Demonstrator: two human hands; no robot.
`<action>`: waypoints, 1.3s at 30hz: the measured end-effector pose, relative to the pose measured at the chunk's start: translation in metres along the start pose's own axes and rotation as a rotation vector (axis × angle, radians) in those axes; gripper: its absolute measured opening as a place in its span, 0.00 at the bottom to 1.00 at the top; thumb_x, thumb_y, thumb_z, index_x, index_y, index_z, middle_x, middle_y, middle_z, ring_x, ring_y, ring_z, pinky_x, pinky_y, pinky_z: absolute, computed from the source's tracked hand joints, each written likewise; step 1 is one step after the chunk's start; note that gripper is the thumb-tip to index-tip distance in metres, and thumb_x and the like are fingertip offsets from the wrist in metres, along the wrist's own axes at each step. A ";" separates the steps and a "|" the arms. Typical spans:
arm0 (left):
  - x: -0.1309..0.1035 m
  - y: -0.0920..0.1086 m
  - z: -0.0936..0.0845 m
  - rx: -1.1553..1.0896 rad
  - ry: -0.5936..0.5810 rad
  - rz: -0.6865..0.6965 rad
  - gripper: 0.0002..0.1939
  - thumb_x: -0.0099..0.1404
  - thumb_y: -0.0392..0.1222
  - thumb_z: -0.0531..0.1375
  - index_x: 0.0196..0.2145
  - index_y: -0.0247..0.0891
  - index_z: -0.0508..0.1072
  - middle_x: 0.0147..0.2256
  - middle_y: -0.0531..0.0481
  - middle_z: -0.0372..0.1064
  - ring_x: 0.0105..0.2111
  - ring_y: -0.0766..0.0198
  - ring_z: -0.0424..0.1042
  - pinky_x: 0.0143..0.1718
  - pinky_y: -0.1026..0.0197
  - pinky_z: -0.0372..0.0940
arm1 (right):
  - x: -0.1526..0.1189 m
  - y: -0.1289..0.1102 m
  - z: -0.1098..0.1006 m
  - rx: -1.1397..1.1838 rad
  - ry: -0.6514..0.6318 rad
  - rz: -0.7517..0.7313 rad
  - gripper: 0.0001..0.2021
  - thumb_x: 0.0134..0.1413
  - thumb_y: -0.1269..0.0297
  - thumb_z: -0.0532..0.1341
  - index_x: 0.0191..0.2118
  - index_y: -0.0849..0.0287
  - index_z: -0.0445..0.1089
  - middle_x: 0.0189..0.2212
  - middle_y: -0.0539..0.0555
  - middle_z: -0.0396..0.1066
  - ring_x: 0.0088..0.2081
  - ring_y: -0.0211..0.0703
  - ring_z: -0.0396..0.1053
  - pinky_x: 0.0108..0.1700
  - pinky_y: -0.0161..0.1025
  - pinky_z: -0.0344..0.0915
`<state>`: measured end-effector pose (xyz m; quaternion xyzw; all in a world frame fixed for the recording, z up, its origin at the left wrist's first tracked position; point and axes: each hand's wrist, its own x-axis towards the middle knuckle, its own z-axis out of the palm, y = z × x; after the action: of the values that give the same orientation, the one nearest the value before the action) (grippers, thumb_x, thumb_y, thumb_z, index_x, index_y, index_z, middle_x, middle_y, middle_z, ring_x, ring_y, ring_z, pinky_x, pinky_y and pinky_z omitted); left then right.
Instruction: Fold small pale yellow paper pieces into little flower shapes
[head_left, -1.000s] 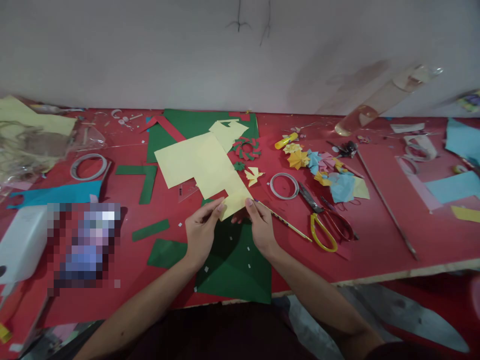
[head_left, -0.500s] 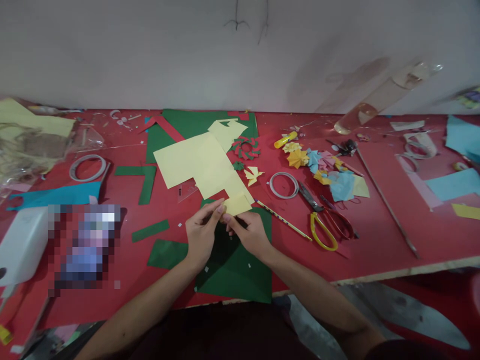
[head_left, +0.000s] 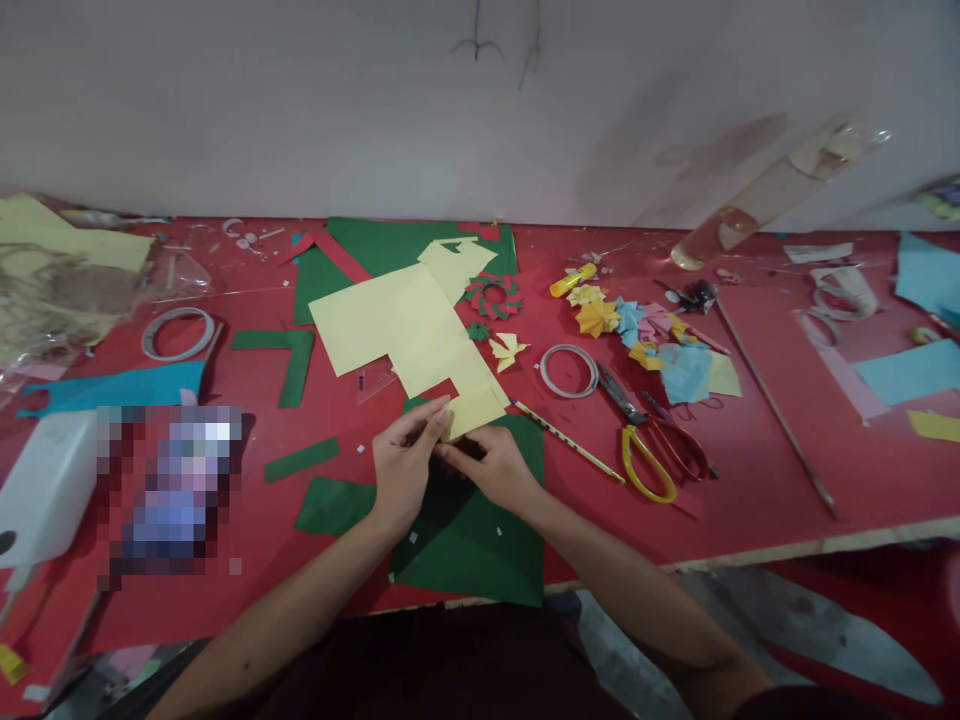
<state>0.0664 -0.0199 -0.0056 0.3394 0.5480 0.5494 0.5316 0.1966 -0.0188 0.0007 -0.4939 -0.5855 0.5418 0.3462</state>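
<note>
A small yellow paper piece (head_left: 474,410) is pinched at its lower left corner between the thumb and fingers of my left hand (head_left: 405,455). My right hand (head_left: 499,465) is closed beside it, its thumb tip meeting the left fingertips under the paper's near edge; whatever it grips is too small or hidden to make out. Just beyond lies a large cut yellow sheet (head_left: 397,320). Beneath both hands is a green sheet (head_left: 480,540). A striped pencil (head_left: 570,443) lies to the right of the paper.
Yellow-handled scissors (head_left: 646,462), red-handled pliers (head_left: 682,445) and a tape roll (head_left: 568,371) lie right of my hands. Folded paper shapes (head_left: 600,318) sit behind them. A tilted clear bottle (head_left: 765,200) leans at the back right. Green strips (head_left: 302,459) lie on the left.
My right thumb has shifted left and slightly down, closer to my left fingertips. The small yellow piece stays in nearly the same place.
</note>
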 end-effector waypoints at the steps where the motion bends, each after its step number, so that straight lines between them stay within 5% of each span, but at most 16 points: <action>1: 0.000 0.000 0.000 -0.002 -0.001 -0.001 0.15 0.59 0.48 0.68 0.43 0.41 0.81 0.37 0.47 0.80 0.36 0.63 0.77 0.36 0.64 0.71 | 0.000 0.000 0.000 -0.003 -0.007 0.001 0.17 0.57 0.52 0.63 0.24 0.59 0.71 0.20 0.51 0.73 0.22 0.39 0.70 0.26 0.34 0.64; 7: 0.002 0.004 -0.001 -0.006 -0.010 0.000 0.14 0.59 0.48 0.68 0.42 0.41 0.82 0.36 0.48 0.81 0.35 0.64 0.77 0.37 0.65 0.71 | -0.001 -0.001 -0.003 0.043 0.015 -0.008 0.20 0.52 0.44 0.65 0.29 0.59 0.72 0.22 0.52 0.74 0.24 0.41 0.71 0.26 0.35 0.66; 12: 0.004 0.011 -0.002 0.021 -0.015 0.024 0.13 0.59 0.47 0.68 0.41 0.42 0.82 0.35 0.49 0.81 0.34 0.64 0.77 0.36 0.66 0.71 | -0.001 -0.003 -0.012 0.108 0.158 -0.028 0.27 0.65 0.42 0.50 0.27 0.58 0.71 0.25 0.53 0.75 0.24 0.39 0.72 0.30 0.37 0.68; 28: 0.010 0.022 -0.005 0.051 -0.177 0.057 0.19 0.59 0.46 0.68 0.47 0.42 0.77 0.37 0.48 0.80 0.35 0.62 0.78 0.39 0.60 0.74 | 0.002 -0.006 -0.020 0.148 0.351 -0.038 0.22 0.66 0.47 0.52 0.30 0.57 0.72 0.22 0.51 0.71 0.24 0.40 0.69 0.30 0.38 0.66; 33: 0.012 0.019 -0.006 0.047 -0.234 0.032 0.17 0.60 0.45 0.68 0.46 0.40 0.76 0.31 0.50 0.79 0.30 0.62 0.78 0.35 0.60 0.74 | 0.005 -0.007 -0.021 0.196 0.434 -0.024 0.15 0.61 0.49 0.59 0.37 0.56 0.71 0.26 0.50 0.72 0.24 0.39 0.68 0.29 0.38 0.68; 39: 0.014 0.023 -0.009 0.057 -0.157 0.079 0.19 0.60 0.43 0.67 0.50 0.42 0.75 0.32 0.50 0.78 0.34 0.62 0.77 0.35 0.61 0.74 | 0.007 -0.007 -0.020 0.249 0.540 -0.110 0.15 0.57 0.58 0.65 0.49 0.53 0.69 0.33 0.51 0.71 0.32 0.41 0.73 0.30 0.36 0.71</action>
<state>0.0504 -0.0048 0.0117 0.4180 0.5062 0.5257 0.5410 0.2119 -0.0054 0.0100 -0.5412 -0.4272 0.4390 0.5762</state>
